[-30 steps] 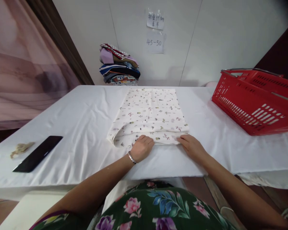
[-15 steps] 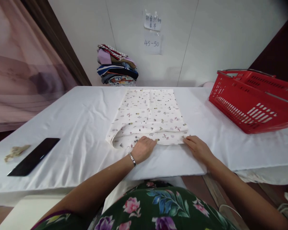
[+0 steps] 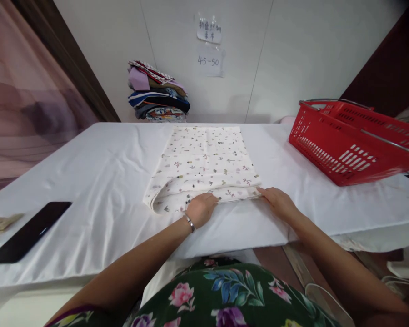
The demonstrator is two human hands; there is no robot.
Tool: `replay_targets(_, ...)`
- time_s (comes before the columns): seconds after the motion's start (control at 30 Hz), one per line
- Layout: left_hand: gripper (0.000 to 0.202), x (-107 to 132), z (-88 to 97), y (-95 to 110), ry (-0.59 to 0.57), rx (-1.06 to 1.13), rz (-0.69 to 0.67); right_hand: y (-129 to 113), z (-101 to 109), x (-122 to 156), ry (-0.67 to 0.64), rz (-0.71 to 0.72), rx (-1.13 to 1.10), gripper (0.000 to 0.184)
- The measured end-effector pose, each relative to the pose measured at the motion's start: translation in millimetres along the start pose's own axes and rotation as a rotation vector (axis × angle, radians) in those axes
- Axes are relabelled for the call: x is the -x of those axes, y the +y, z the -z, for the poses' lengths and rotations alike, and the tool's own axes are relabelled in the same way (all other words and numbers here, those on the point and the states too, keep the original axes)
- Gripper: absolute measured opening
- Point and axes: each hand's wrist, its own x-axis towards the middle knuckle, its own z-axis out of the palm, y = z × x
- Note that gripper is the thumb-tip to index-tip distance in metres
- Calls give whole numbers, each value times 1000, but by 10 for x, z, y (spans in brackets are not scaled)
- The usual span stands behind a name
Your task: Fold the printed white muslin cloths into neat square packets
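A white cloth (image 3: 204, 154) printed with small palm trees and pineapples lies in a long folded panel on the table. Its near end is turned back in a loose fold, with a rounded gap at the left side. My left hand (image 3: 202, 210), with a silver bracelet at the wrist, is closed on the near edge around its middle; the fingertips are partly hidden by the fabric. At the right near corner, my right hand (image 3: 276, 200) pinches the cloth edge between thumb and fingers.
The table wears a white tablecloth (image 3: 98, 172). A red basket (image 3: 330, 150) stands at the right. At left lie a black phone-like slab (image 3: 30, 231) and a beige scrap (image 3: 3, 222). Folded fabrics (image 3: 158, 93) are stacked behind the table, near paper signs (image 3: 209, 59) on the wall.
The view has swung slightly to the right, so everything sits further left in it. The near right corner of the cloth has shifted a little away from me. Both hands keep hold.
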Motion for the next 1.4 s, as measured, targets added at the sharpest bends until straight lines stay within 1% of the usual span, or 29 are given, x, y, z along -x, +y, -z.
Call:
replay_targets(0.07,16,2,-5,-21,-1,37,39,25,11,23,-3,-42,-140,30)
replay_targets(0.13,17,-1,-14,-34,-15,38,40,57,21,62,-1,-108,-357,28)
replay_targets(0.17,17,-3,-17,-35,-19,33,35,76,28,81,3,-164,-476,29)
replay_targets(0.23,18,-7,-20,-31,-26,23,17,119,41,103,29,-337,-668,28)
replay_targets(0.27,19,-7,-20,-27,-32,22,5,141,46,103,42,-438,-725,28)
replay_targets(0.33,19,-2,-17,-18,-36,23,-11,177,51,77,49,-605,-751,25)
replay_targets(0.4,19,9,-17,-12,-29,29,-16,192,47,20,6,-676,-703,22)
replay_targets(0.5,18,22,-21,-10,-22,46,-12,174,30,-90,-45,-662,-559,18)
replay_targets(0.6,16,27,-23,-10,-24,67,-1,134,11,-190,-77,-653,-388,19)
replay_targets(0.7,16,28,-22,-6,-13,96,-3,109,7,-261,-113,-658,-307,19)
replay_targets(0.83,18,24,-25,-6,-18,134,-29,123,42,-337,-30,-674,-280,18)
replay_targets(0.9,17,21,-28,-10,-27,149,-25,141,54,-376,-17,-679,-276,19)
replay_targets(1.0,18,18,-33,-17,-40,159,-12,166,37,-421,-53,-696,-290,19)
replay_targets(1.1,17,22,-35,-24,-46,168,-13,177,-4,-416,-59,-714,-317,19)
replay_targets(1.2,18,31,-29,-30,-23,188,4,176,-25,-351,-74,-724,-414,19)
replay_targets(1.3,18,34,-21,-33,-22,195,14,156,-12,-252,-120,-794,-556,19)
replay_targets(1.4,18,32,-21,-34,-41,189,14,109,11,-144,-129,-794,-582,21)
